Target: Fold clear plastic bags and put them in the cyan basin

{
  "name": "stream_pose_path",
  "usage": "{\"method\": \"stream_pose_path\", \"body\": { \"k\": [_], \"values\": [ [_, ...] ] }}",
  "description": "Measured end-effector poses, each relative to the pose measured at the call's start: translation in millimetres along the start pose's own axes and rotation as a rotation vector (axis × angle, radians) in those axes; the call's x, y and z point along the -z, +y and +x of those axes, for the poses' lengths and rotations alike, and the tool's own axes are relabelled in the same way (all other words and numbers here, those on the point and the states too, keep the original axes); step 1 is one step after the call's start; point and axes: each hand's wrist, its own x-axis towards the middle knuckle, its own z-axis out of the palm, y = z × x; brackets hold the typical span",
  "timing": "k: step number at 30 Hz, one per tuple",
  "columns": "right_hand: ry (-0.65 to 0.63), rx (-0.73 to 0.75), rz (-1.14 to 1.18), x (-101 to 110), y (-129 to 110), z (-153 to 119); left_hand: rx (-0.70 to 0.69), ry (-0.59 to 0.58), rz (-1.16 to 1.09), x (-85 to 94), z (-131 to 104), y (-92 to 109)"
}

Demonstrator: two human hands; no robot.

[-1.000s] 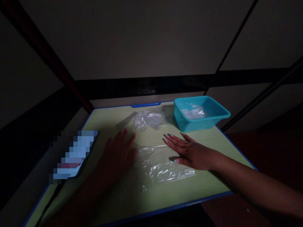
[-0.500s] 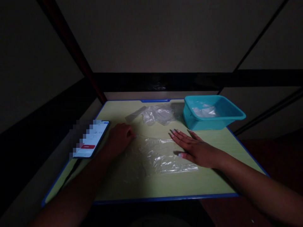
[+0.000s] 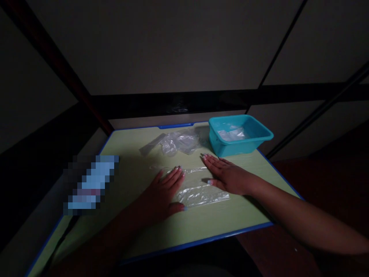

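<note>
A clear plastic bag (image 3: 201, 194) lies spread flat across the middle of the table. My left hand (image 3: 165, 192) rests open on its left part, fingers spread and pointing away from me, covering some of the film. On the bag's right part lies my right hand (image 3: 227, 175), also open, palm down with the thumb apart. Behind the hands is a crumpled heap of clear plastic bags (image 3: 180, 142). A turquoise basin (image 3: 236, 148) at the back right holds folded clear plastic (image 3: 233, 134).
The pale green table (image 3: 150, 238) has a blue edge. A phone (image 3: 95, 179), partly pixelated, is at its left side, with a dark strap or cable (image 3: 62, 238) below it. A wall (image 3: 173, 50) rises behind the table.
My left hand has opened from a curled shape and moved right onto the flat bag. My right hand stays flat on the bag. The whole view has shifted and tilted a little.
</note>
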Motion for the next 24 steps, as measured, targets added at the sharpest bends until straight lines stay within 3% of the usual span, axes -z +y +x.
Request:
{"method": "stream_pose_path", "body": {
  "k": [6,13,20,24],
  "values": [
    [0.027,0.230,0.074,14,-20,-2,0.090,0.074,0.010,11.4,-2,-10],
    [0.022,0.567,0.153,29,-44,-15,0.120,-0.067,-0.024,10.7,-3,-21],
    [-0.153,0.500,0.259,19,-40,-26,0.078,-0.051,-0.050,6.0,0,-19],
    [-0.144,0.506,0.267,20,-41,-28,0.117,-0.019,-0.036,16.6,-1,-18]
  ]
}}
